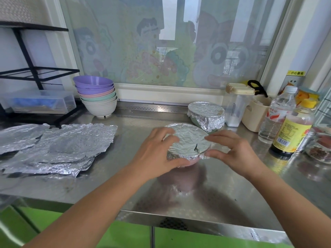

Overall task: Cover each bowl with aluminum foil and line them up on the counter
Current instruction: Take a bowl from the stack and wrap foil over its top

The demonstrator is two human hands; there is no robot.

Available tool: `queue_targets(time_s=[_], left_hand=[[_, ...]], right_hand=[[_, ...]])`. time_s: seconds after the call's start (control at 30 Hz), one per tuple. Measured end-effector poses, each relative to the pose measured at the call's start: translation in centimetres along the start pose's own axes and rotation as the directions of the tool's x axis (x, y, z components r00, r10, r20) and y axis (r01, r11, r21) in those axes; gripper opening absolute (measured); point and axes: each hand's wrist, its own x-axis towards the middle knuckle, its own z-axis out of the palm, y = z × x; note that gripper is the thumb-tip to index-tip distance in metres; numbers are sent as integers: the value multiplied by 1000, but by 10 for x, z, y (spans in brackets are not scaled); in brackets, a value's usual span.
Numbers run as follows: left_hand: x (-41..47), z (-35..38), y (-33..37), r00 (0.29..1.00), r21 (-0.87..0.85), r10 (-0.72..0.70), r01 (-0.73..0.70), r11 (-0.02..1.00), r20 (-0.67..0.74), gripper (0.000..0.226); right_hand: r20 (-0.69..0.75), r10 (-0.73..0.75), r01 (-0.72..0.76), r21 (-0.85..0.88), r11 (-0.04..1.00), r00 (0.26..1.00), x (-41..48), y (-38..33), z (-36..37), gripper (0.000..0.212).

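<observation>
A pink bowl wrapped in foil (pixel 188 138) sits in the middle of the steel counter (pixel 223 185); the foil has a small tear near its right edge. My left hand (pixel 155 151) grips its left side, fingers curled over the rim. My right hand (pixel 232 149) pinches the foil at the right rim. A second foil-covered bowl (pixel 206 113), greenish, stands behind it to the right. Several bare bowls (pixel 97 95), purple, pink, green and white, are stacked at the back left. Loose foil sheets (pixel 59 145) lie on the left.
At the right stand a clear water bottle (pixel 277 113), a dark sauce bottle (pixel 293 131), a beige container (pixel 256 113), a lidded clear jar (pixel 236 104) and a glass dish (pixel 320 149). A black rack (pixel 35 74) with a plastic box (pixel 41 102) fills the back left.
</observation>
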Motion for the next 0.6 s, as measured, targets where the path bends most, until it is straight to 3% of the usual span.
queue_targets(time_s=[0.03, 0.1, 0.17, 0.23, 0.33, 0.5, 0.6], left_hand=[[-1, 2, 6, 990, -24, -122, 124, 992, 71, 97], [0, 7, 16, 912, -143, -344, 380, 914, 222, 132], [3, 13, 17, 858, -263, -439, 503, 823, 265, 147], [3, 17, 15, 852, -327, -462, 522, 788, 247, 152], [3, 19, 17, 851, -364, -483, 525, 769, 206, 150], [3, 28, 14, 856, -440, -477, 514, 737, 201, 147], [2, 32, 14, 851, -451, -484, 521, 725, 205, 150]], right_hand=[[29, 146, -149, 109, 983, 989, -1, 1, -2, 51], [92, 432, -435, 346, 831, 897, 1, 4, 5, 68], [92, 616, -577, 479, 662, 782, 8, 15, 22, 94], [126, 685, -617, 573, 540, 717, 17, 20, 41, 106], [170, 725, -604, 692, 394, 668, 32, 18, 68, 104], [54, 792, -499, 802, 328, 608, 37, 3, 88, 71], [44, 820, -497, 813, 303, 571, 38, 1, 91, 74]])
